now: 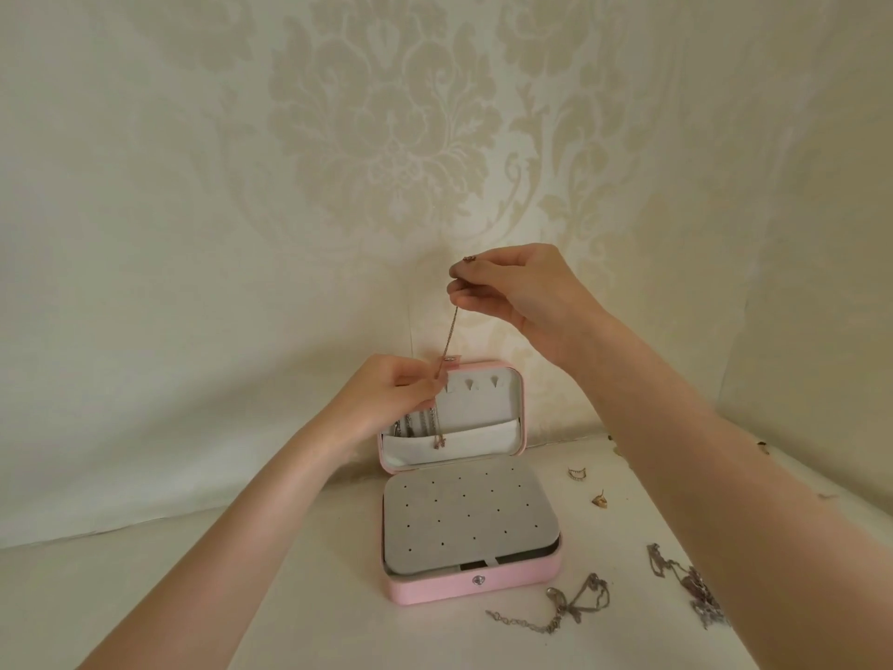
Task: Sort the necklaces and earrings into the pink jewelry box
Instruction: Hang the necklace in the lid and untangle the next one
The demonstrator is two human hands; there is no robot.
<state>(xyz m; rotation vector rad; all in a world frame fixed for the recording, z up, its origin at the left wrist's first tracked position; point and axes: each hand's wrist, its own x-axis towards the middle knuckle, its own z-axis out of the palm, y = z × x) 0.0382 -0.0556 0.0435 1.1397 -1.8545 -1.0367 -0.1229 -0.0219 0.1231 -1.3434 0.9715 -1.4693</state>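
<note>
The pink jewelry box [476, 586] stands open on the white table, its lid upright against the wall. A grey earring pad [466, 517] with small holes fills the base. A thin rose-gold necklace [450, 338] is stretched between my hands. My right hand [512, 292] pinches its upper end above the lid. My left hand [391, 396] pinches the chain at the lid's hooks, and the pendant end hangs over the white lid pocket [478, 440]. Several silver chains hang in the lid's left part, partly hidden by my left hand.
Two gold earrings [577, 473] [599, 499] lie right of the box. A silver necklace [570, 606] lies in front of the box at the right. Another tangled silver chain [686, 582] sits partly under my right forearm. The patterned wall stands right behind the box.
</note>
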